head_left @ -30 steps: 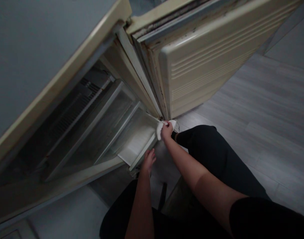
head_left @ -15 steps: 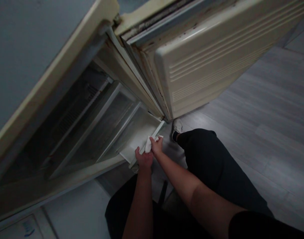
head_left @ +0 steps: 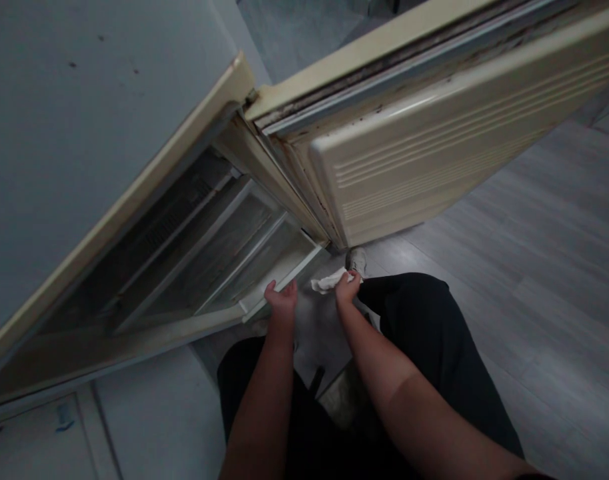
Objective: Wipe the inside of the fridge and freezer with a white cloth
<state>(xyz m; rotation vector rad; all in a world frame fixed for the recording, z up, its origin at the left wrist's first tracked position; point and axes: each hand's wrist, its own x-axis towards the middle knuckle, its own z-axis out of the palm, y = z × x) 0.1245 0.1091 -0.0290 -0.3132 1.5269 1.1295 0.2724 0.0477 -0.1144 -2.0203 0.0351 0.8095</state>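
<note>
An upright freezer [head_left: 134, 240] stands open at the left, with several drawers or shelves inside. My left hand [head_left: 282, 297] is closed on the front edge of the lowest pulled-out drawer [head_left: 304, 261], the thumb above the rim and the fingers mostly out of sight. To the right and apart from the drawer, my right hand [head_left: 348, 287] pinches a crumpled white cloth [head_left: 327, 283], perhaps paper. The cloth's loose end points left toward the drawer front.
A cream freezer door [head_left: 434, 133], stained along its seal, swings wide to the right. My legs [head_left: 419, 333] and a shoe [head_left: 356, 260] are close below it. Grey plank floor [head_left: 534, 280] stretches right. A white panel [head_left: 154, 407] lies at lower left.
My right hand has drawn the cloth off the drawer front and away to the right. The drawer appears pushed further in, my left hand still at its edge. The view has shifted slightly.
</note>
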